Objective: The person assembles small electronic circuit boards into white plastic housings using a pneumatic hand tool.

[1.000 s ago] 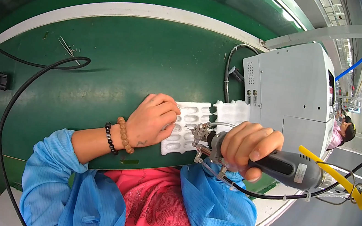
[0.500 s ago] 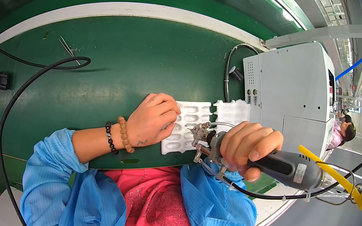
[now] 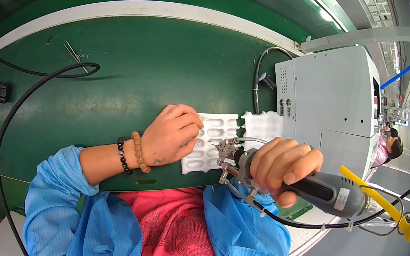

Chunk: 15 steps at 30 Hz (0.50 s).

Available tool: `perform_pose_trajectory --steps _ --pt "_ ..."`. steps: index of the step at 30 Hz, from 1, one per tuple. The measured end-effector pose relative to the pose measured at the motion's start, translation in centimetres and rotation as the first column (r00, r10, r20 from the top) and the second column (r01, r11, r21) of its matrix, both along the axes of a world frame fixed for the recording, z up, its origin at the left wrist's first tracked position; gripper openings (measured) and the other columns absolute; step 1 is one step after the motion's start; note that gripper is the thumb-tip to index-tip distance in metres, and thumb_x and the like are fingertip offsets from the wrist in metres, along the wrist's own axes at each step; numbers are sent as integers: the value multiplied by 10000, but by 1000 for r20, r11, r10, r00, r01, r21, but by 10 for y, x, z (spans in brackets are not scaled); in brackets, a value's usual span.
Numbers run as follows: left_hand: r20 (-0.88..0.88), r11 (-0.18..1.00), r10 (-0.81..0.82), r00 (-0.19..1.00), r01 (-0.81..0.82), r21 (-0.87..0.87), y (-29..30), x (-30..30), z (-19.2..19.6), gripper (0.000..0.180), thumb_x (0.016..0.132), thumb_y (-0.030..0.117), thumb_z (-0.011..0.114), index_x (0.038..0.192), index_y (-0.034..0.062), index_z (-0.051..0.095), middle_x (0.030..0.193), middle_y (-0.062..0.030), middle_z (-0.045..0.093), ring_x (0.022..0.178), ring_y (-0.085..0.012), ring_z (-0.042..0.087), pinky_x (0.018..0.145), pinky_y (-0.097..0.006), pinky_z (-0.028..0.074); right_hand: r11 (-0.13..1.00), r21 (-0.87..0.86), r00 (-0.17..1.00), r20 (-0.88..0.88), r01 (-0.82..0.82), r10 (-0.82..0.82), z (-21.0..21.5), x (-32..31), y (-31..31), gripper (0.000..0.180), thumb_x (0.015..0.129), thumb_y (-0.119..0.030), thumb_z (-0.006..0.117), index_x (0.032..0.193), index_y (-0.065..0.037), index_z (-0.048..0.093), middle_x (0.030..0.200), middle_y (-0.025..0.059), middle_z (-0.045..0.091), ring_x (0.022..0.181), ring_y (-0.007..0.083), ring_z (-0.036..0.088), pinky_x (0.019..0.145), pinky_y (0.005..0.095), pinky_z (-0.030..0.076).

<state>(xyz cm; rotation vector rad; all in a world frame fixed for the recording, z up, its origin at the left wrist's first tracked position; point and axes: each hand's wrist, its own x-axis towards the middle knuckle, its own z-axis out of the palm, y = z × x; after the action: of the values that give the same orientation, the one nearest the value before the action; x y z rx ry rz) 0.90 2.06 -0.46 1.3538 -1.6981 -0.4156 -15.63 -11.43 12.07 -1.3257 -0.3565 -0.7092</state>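
Observation:
A white molded tray (image 3: 208, 152) with rows of oval hollows lies on the green tabletop in front of me. My left hand (image 3: 173, 130) is closed at the tray's left side, fingers bent together over its edge; the fingertips are partly hidden. My right hand (image 3: 286, 168) is wrapped around a dark grey electric screwdriver (image 3: 329, 191), held nearly level from the right. The metal head (image 3: 227, 155) at its front, with thin tubes attached, points left over the tray's hollows. Whether its tip touches anything is too small to tell.
Behind the right hand lies a second white tray piece (image 3: 263, 124), beside a light grey machine box (image 3: 325, 92). A black cable (image 3: 11, 127) loops at the left near tweezers (image 3: 75, 55) and a small black block (image 3: 0, 92). A yellow strap (image 3: 383, 203) hangs by the tool's rear.
The whole view has shifted very slightly. Both hands, the screwdriver and the tray keep almost the same places relative to one another.

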Motion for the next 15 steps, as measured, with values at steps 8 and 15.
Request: perform_pose_trajectory --steps 8,15 --pt "3 1000 8 1000 -8 -5 0 0 -1 129 732 39 698 798 55 588 1036 -38 648 1056 -256 569 881 -391 443 1000 0 1000 -11 3 -3 0 0 1 332 845 -162 785 958 -8 513 554 27 533 435 164 532 408 309 463" --pt "-4 1000 6 1000 -6 -8 0 0 0 136 729 36 702 791 56 583 1031 -40 647 1048 -262 571 879 -398 443 1000 9 1000 -8 11 -11 -1 1 2 334 842 -157 787 953 -5 511 556 28 534 433 166 531 410 309 463"
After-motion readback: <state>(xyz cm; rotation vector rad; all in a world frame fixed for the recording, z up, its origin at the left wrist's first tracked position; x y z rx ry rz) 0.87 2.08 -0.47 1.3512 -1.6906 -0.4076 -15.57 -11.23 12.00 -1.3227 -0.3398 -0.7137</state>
